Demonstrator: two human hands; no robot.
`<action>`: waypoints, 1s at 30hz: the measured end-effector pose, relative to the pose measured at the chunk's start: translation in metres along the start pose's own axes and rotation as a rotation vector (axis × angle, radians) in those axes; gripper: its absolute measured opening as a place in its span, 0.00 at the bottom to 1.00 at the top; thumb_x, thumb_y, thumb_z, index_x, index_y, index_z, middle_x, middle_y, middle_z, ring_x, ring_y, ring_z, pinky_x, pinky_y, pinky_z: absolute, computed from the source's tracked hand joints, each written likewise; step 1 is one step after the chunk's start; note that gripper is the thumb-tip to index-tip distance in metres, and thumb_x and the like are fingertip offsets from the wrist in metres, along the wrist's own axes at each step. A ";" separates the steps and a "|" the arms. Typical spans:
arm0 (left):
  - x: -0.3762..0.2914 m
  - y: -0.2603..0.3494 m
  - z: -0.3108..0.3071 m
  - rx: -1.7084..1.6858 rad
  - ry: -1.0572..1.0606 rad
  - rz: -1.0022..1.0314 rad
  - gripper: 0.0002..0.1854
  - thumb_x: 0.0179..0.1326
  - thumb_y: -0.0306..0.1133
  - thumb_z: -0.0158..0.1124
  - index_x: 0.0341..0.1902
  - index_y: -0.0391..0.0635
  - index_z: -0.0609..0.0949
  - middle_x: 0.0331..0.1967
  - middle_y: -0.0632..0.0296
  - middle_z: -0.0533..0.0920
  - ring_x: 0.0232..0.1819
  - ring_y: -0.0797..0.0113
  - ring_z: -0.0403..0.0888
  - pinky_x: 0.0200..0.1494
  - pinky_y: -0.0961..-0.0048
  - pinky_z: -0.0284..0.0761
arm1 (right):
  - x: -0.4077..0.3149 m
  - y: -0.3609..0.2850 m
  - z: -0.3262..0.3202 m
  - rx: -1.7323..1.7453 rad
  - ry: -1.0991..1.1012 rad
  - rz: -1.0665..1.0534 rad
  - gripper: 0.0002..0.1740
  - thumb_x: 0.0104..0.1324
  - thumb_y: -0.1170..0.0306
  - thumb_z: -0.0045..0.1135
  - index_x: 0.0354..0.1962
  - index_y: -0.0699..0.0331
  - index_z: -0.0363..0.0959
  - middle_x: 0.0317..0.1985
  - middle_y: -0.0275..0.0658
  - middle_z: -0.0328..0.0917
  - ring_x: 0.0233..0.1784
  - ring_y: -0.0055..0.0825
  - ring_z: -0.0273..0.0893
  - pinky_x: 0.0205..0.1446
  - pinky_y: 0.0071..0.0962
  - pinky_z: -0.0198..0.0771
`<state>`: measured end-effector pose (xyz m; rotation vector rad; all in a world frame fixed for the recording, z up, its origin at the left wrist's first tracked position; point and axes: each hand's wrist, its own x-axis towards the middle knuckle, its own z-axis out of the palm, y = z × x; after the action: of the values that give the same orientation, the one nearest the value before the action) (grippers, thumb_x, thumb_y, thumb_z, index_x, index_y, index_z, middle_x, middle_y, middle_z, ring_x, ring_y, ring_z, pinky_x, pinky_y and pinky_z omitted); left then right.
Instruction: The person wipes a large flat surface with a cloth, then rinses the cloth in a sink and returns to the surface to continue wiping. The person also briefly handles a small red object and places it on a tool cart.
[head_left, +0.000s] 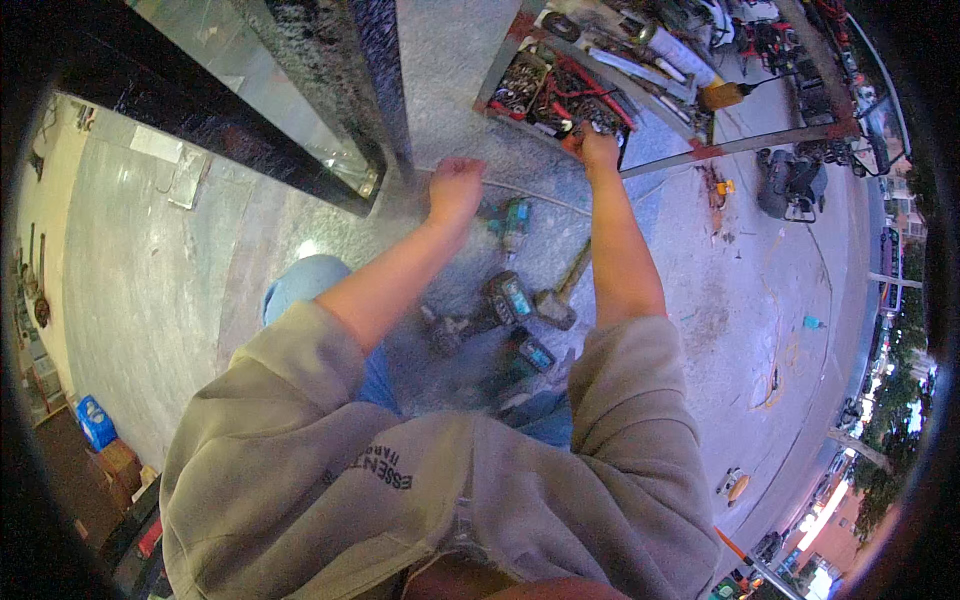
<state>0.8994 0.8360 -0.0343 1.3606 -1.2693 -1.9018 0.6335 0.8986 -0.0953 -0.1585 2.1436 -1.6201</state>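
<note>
My right hand (598, 150) reaches into the near compartment of a metal-framed shelf, at a bin of loose small hardware (598, 118); its fingertips are partly hidden among the parts. My left hand (456, 184) is over the floor beside the foot of a dark metal frame (367, 187), fingers curled; whether it holds anything cannot be seen. Just right of and below it lies a teal power tool (514, 217). Nearer me on the floor are a black cordless tool with a teal battery (510, 296), a hammer (556, 309) and another teal-and-black battery tool (532, 351).
The shelf frame (667, 159) spans the upper right and carries a spray can (679, 52), red cable and tools. A black machine (791, 184) stands to its right. Thin cords (772, 382) lie on the right floor; a blue package (96, 422) sits far left.
</note>
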 end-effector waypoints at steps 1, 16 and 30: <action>0.009 -0.005 0.001 -0.024 0.029 0.045 0.08 0.59 0.32 0.58 0.39 0.42 0.78 0.29 0.66 0.77 0.31 0.74 0.70 0.37 0.75 0.67 | -0.007 0.025 0.001 -0.224 -0.103 -0.083 0.10 0.59 0.68 0.58 0.34 0.68 0.75 0.28 0.44 0.78 0.24 0.32 0.77 0.29 0.30 0.73; -0.002 0.018 -0.020 -0.070 -0.070 0.031 0.03 0.60 0.29 0.57 0.35 0.44 0.77 0.29 0.68 0.78 0.33 0.78 0.73 0.38 0.82 0.68 | -0.128 0.162 0.085 -1.227 -0.558 -0.333 0.19 0.61 0.71 0.43 0.50 0.66 0.63 0.51 0.55 0.67 0.47 0.52 0.75 0.49 0.44 0.73; -0.010 0.035 -0.036 -0.068 -0.137 0.048 0.04 0.61 0.28 0.56 0.37 0.42 0.78 0.31 0.65 0.80 0.33 0.76 0.74 0.39 0.80 0.69 | -0.104 0.166 0.040 -1.407 -0.472 -0.496 0.24 0.52 0.62 0.61 0.43 0.65 0.66 0.37 0.48 0.78 0.38 0.45 0.79 0.39 0.39 0.76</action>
<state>0.9313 0.8133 -0.0020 1.1727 -1.2776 -2.0154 0.7714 0.9504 -0.2305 -1.3763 2.4690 0.1103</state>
